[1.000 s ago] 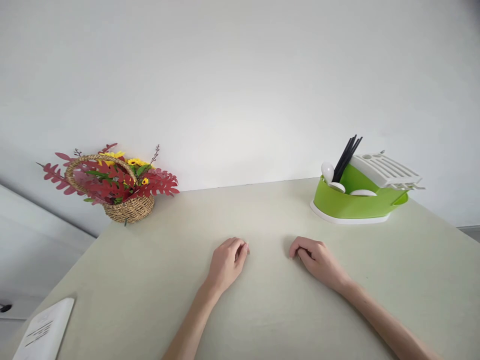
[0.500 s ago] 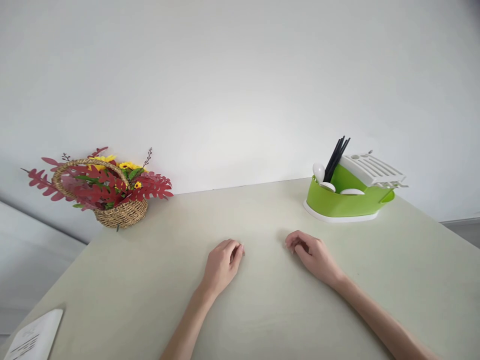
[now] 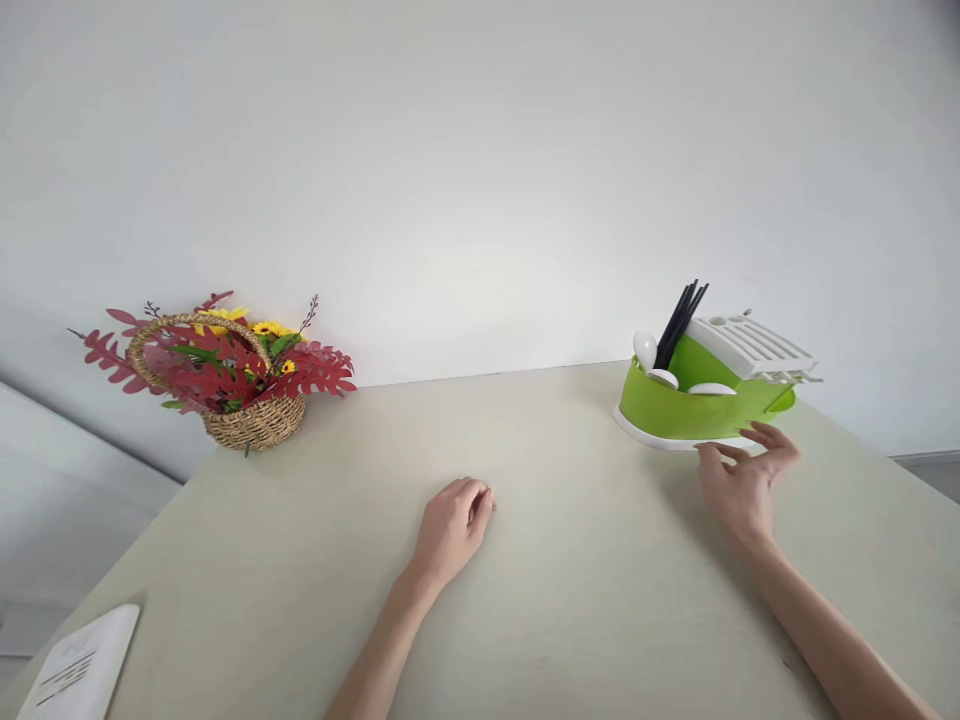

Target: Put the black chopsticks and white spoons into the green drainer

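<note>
My left hand (image 3: 451, 528) rests on the table with its fingers curled in, and nothing shows in it. My right hand (image 3: 747, 492) is raised above the tabletop in front of the green and white utensil holder (image 3: 667, 408). Its thumb and fingers are apart, with nothing between them; I cannot tell whether the fingertips touch the holder. Several black chopsticks (image 3: 681, 325) stand tilted in the holder. Near them are a white spoon (image 3: 645, 350) and two other white rounded pieces, their lower parts hidden inside. A white slotted rack (image 3: 756, 346) forms the holder's sloping top.
At the back left stands a woven basket (image 3: 255, 426) of red leaves and yellow flowers. A white box-like object (image 3: 86, 665) with dark slots lies at the near left corner of the pale table (image 3: 540, 590). A white wall (image 3: 480, 200) rises behind the table.
My right hand has moved right from mid-table to the front of the utensil holder, and its curled fingers have spread. My left hand stays curled in place. The view has shifted slightly.
</note>
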A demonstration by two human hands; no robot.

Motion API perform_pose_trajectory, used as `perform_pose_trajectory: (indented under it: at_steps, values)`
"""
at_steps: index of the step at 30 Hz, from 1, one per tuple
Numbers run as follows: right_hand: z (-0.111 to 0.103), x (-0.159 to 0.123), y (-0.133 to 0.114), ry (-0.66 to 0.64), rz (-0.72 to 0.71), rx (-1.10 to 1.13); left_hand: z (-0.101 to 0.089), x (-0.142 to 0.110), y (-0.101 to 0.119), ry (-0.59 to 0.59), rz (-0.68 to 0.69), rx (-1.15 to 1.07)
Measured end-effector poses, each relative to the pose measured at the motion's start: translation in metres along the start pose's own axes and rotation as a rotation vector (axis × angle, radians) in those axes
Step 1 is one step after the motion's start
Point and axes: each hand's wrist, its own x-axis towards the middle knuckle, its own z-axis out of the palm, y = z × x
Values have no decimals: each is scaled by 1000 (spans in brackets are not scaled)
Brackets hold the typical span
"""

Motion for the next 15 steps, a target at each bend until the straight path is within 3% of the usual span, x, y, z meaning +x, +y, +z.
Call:
perform_pose_trajectory:
  at_steps: [9,15]
  values:
    - [-13,11,-4,-24,-93,-170,1,0,-1,3,-2,-4]
    - [-17,13,-8,-66,-32,-189,2,0,-3,5,3,-4]
